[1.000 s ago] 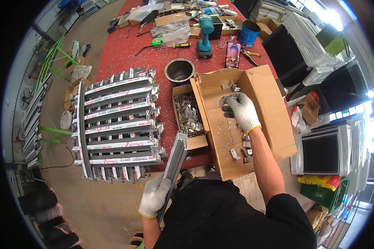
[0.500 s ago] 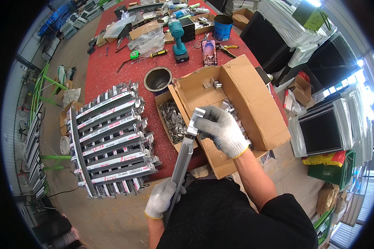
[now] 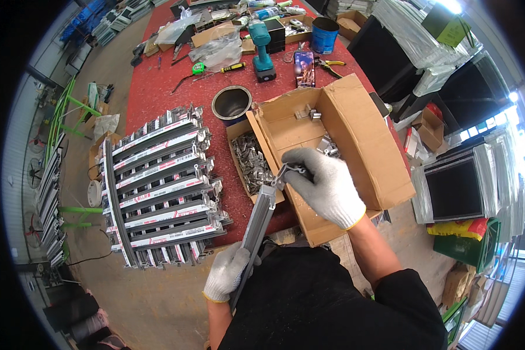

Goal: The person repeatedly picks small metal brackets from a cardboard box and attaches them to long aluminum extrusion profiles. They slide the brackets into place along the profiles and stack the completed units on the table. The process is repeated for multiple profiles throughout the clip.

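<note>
My left hand (image 3: 230,273), in a white knit glove, is closed around a grey metal profile (image 3: 254,230) that slants up and away from me. At the profile's far end my right hand (image 3: 328,185), gloved the same, pinches a small silver metal bracket (image 3: 281,176). The bracket is at or against that end; whether it sits inside the profile I cannot tell, as fingers partly cover it. Beneath and beside the right hand stand an open cardboard box (image 3: 361,140) with a few metal brackets (image 3: 326,146) and a narrower box of many small metal pieces (image 3: 252,162).
Bundled metal profiles (image 3: 160,192) lie stacked at the left of the red table (image 3: 157,87). Behind the boxes are a dark round pot (image 3: 231,104), a teal cordless drill (image 3: 262,52), a phone (image 3: 304,69), pliers (image 3: 331,66) and a blue can (image 3: 325,36). Wrapped panels (image 3: 455,186) stand at right.
My right hand has turned the silver bracket and brought it down to the profile's far end. My left hand keeps its grip. The whole view has shifted slightly.
</note>
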Demonstrator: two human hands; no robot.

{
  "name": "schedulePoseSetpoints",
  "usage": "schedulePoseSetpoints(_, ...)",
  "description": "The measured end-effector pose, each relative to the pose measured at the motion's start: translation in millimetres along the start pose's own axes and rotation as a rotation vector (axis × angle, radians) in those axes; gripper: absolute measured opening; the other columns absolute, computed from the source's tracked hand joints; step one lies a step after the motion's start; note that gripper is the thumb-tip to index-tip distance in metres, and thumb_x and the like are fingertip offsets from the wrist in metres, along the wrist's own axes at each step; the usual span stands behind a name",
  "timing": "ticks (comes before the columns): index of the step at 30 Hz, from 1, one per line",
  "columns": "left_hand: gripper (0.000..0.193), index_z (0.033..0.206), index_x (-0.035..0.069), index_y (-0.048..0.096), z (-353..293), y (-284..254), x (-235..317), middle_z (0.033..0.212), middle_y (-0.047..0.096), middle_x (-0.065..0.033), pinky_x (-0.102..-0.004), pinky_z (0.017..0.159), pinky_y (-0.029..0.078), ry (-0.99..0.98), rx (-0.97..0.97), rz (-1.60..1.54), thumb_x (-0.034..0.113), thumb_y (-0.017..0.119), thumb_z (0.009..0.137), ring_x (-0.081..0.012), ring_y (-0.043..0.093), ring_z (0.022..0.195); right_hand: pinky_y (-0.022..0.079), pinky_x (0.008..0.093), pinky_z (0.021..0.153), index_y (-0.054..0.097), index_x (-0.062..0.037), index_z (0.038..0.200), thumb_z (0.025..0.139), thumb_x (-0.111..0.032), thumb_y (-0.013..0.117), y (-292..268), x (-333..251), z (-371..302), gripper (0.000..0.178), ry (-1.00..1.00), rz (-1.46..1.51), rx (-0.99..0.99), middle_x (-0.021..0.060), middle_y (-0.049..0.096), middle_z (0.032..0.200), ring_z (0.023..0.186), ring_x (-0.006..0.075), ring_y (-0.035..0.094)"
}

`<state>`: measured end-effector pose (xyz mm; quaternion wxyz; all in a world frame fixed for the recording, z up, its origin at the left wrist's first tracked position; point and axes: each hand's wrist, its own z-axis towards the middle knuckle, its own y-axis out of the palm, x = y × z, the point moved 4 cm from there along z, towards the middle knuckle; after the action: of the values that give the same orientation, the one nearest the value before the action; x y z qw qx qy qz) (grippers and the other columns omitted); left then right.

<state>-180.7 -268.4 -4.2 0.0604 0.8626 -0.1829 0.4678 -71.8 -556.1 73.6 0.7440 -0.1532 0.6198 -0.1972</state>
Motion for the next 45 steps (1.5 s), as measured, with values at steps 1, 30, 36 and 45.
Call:
schedulePoseSetpoints(1, 0.048, 0.106, -0.001, 0.077, 0, 0, 0, 0.079, 0.071, -0.0068, -0.034, 0.069, 0.052, 0.002, 0.002, 0.009, 0.04, 0.055, 0.115, -0.0146, 0.065, 0.071, 0.062, 0.036, 0.08, 0.079, -0.0023, 0.124, 0.098, -0.007, 0.081, 2, 1, -1, 0.026, 0.004, 0.008, -0.038, 0.0159, 0.082, 0.103, 0.085, 0.0226, 0.079)
schedulePoseSetpoints(30, 0.052, 0.123, -0.003, 0.072, -2, 0, -3, 0.092, 0.076, -0.014, -0.039, 0.08, 0.056, -0.075, -0.013, 0.163, 0.046, 0.059, 0.114, -0.0216, 0.072, 0.085, 0.064, 0.0429, 0.083, 0.084, -0.0043, 0.125, 0.095, -0.023, 0.083, 30, -2, 0, 0.035, -0.001, -0.079, -0.293, 0.0223, 0.082, 0.1, 0.091, 0.0354, 0.082)
schedulePoseSetpoints(36, 0.048, 0.123, -0.004, 0.071, -2, 3, 3, 0.09, 0.07, -0.0271, -0.0475, 0.084, 0.056, 0.064, 0.091, 0.171, 0.042, 0.061, 0.113, -0.0388, 0.072, 0.084, 0.063, 0.0472, 0.086, 0.079, 0.0022, 0.125, 0.1, -0.02, 0.078, 19, -21, -12, 0.034, -0.075, -0.102, -0.091, 0.025, 0.078, 0.109, 0.098, 0.0431, 0.078)
schedulePoseSetpoints(45, 0.05, 0.113, -0.005, 0.066, -17, -2, 43, 0.087, 0.067, -0.0308, -0.0526, 0.077, 0.052, 0.164, 0.052, 0.275, 0.045, 0.06, 0.113, -0.0494, 0.07, 0.083, 0.062, 0.0439, 0.081, 0.082, 0.0021, 0.119, 0.096, -0.005, 0.076, 15, -64, -22, 0.025, -0.342, -0.165, 0.07, 0.0198, 0.078, 0.098, 0.086, 0.0378, 0.078)
